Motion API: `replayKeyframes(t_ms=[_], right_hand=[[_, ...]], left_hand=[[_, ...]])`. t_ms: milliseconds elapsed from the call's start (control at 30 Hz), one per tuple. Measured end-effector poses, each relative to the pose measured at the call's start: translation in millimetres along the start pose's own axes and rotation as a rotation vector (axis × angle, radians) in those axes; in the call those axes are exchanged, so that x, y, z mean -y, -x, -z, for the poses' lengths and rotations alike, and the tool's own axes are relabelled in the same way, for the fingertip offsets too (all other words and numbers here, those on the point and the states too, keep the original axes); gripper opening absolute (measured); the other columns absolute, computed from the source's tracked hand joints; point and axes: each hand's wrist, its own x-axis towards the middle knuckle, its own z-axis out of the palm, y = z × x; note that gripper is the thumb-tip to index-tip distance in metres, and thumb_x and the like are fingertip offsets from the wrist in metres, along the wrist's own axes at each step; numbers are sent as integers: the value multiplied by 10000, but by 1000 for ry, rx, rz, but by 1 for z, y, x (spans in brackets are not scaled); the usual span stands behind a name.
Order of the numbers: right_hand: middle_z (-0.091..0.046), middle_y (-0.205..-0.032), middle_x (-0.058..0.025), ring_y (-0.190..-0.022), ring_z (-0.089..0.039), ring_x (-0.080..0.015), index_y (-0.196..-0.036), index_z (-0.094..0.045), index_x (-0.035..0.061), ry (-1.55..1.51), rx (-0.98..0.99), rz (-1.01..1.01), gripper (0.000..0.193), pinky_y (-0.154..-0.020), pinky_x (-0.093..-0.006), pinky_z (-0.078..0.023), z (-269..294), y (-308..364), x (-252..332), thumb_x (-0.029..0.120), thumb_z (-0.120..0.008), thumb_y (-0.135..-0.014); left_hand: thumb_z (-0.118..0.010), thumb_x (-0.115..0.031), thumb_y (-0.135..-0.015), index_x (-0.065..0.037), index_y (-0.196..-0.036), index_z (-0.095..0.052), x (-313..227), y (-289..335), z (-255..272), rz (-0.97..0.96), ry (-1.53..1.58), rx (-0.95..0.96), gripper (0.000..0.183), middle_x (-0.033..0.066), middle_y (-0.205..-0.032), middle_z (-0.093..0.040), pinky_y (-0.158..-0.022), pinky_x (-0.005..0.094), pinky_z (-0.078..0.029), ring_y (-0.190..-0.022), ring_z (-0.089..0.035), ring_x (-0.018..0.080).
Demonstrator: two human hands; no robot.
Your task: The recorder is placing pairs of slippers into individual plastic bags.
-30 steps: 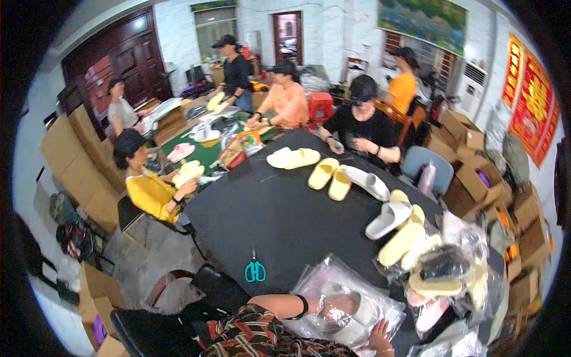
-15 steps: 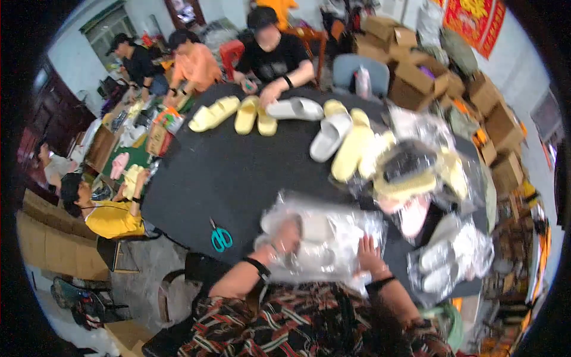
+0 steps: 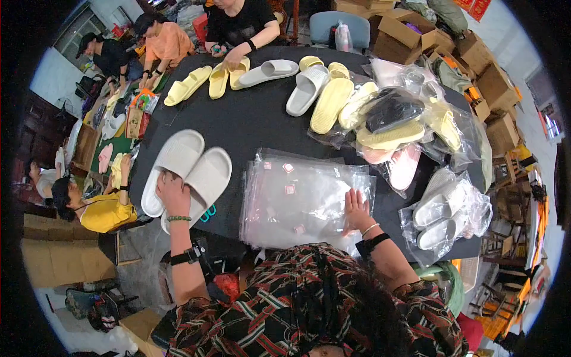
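Observation:
My left hand (image 3: 173, 193) is closed on a pair of light grey slide slippers (image 3: 208, 172) at the near left of the black table, with its fingertips tucked between and under their edges. Whether the pair touches the table I cannot tell. My right hand (image 3: 357, 211) lies flat, fingers spread, on the right side of a stack of clear plastic bags (image 3: 285, 205) in front of me. Just beside the slippers, teal-handled scissors (image 3: 208, 212) show only in part.
Bagged grey slippers (image 3: 437, 208) lie at the right, with a pile of bagged yellow, pink and black ones (image 3: 392, 134) beyond. Loose yellow slippers (image 3: 189, 86) and grey slippers (image 3: 270, 72) line the far edge, where a co-worker's hand (image 3: 237, 55) reaches in. Cardboard boxes (image 3: 404, 35) stand behind.
My left hand has carried the grey slippers leftward off the plastic bags, partly covering the scissors. My right hand stays on the bags' right side. The view has tilted down.

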Motion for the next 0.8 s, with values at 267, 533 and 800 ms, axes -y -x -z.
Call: replayKeyframes(t_ms=[267, 533, 800], right_hand=[[143, -1545, -187, -1420, 135, -388, -1466, 113, 20, -48, -13, 11, 1593, -1104, -610, -71, -1, -8, 0, 470, -909, -331], [103, -1555, -175, -1424, 85, -408, -1481, 48, 33, -45, -93, 54, 1587, -1084, -631, -134, -4, -5, -3, 467, -911, -294], [122, -1550, -184, -1421, 111, -399, -1462, 127, 19, 2, -12, 42, 1620, -1100, -614, -108, 3, -5, 2, 478, -916, -311]], left_hand=[[-648, -41, -552, -44, -798, -713, -182, 13, 57, -235, 723, 127, 255, 209, -958, -595, -783, 468, -460, -922, -550, 388], [-609, -122, -726, -61, -810, -665, -239, 118, -94, -204, 654, 635, 118, 192, -1048, -520, -739, 485, -496, -893, -584, 373], [-621, -137, -731, -84, -786, -667, -185, 107, -129, -88, 564, 543, 89, 157, -945, -559, -723, 478, -497, -877, -592, 360]])
